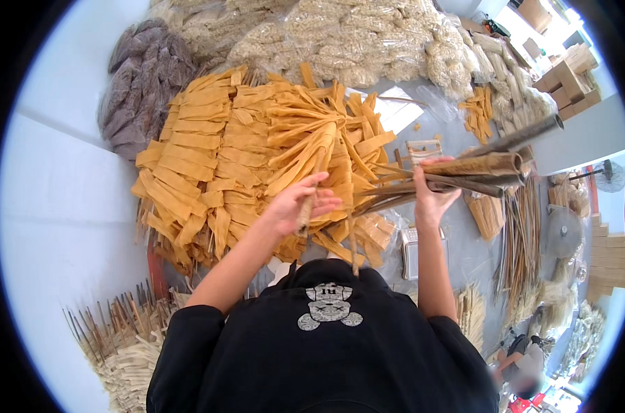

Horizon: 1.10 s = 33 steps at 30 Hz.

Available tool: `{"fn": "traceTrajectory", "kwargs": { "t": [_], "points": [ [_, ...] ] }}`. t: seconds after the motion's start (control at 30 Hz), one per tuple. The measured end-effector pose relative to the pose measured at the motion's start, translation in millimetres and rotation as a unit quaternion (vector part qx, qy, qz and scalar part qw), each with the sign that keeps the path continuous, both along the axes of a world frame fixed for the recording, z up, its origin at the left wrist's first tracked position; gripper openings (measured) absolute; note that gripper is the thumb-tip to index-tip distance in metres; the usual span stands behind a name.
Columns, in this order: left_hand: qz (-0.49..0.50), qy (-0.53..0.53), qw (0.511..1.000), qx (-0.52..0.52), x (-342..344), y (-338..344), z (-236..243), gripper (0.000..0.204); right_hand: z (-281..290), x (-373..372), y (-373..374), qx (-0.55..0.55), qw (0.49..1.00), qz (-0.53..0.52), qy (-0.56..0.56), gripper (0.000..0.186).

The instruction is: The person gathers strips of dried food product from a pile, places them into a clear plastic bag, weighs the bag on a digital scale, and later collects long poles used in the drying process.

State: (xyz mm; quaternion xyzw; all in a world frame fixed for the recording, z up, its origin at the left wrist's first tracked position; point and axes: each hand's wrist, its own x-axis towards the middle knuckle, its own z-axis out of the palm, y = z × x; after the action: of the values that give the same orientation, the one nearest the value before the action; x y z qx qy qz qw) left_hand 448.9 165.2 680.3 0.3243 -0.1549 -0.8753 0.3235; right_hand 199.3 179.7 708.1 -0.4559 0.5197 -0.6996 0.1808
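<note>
My left hand is around a pale, thin stalk that runs up into a gathered fan of orange-yellow flat strips. Its fingertips stretch past the stalk, loosely curved. To the right, my right hand is closed round a bundle of brown, hollow-ended stalks. Their thick ends point right, and the thin ends reach left toward the strips. Beneath the fan lies a broad pile of overlapping orange-yellow strips. Another slender stalk hangs down just in front of my shirt.
Wrapped cream bundles line the far side, beside a grey-purple bundle. Long brown stalks lie at right, near a standing fan. Upright sticks stand at lower left. Another person is at lower right.
</note>
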Motion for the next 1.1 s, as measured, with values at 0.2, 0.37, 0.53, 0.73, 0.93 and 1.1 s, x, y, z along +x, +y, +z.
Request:
{"fn": "traceTrajectory", "kwargs": {
  "t": [0.2,0.37,0.53,0.73,0.93,1.1],
  "points": [
    [-0.175,-0.091,0.979,-0.044,-19,31,-63,0.048,3,12,3,-0.003,1.0,0.005,-0.02,0.032],
    [-0.267,-0.117,0.954,-0.076,-11,53,-111,0.06,-4,11,3,0.0,1.0,0.0,0.002,0.035],
    [-0.27,-0.092,0.935,-0.21,-20,58,-132,0.063,0,5,5,-0.013,0.997,0.01,-0.069,0.039],
    [0.019,-0.515,0.77,-0.377,-25,95,-205,0.095,3,2,9,-0.005,1.0,0.019,-0.018,0.035],
    [-0.119,-0.174,0.94,0.268,-26,107,-267,0.074,1,0,13,-0.006,0.999,0.027,-0.025,0.035],
    [-0.131,0.015,0.949,0.286,-50,121,-293,0.055,3,1,14,-0.022,0.999,0.041,-0.009,0.034]
  ]
}}
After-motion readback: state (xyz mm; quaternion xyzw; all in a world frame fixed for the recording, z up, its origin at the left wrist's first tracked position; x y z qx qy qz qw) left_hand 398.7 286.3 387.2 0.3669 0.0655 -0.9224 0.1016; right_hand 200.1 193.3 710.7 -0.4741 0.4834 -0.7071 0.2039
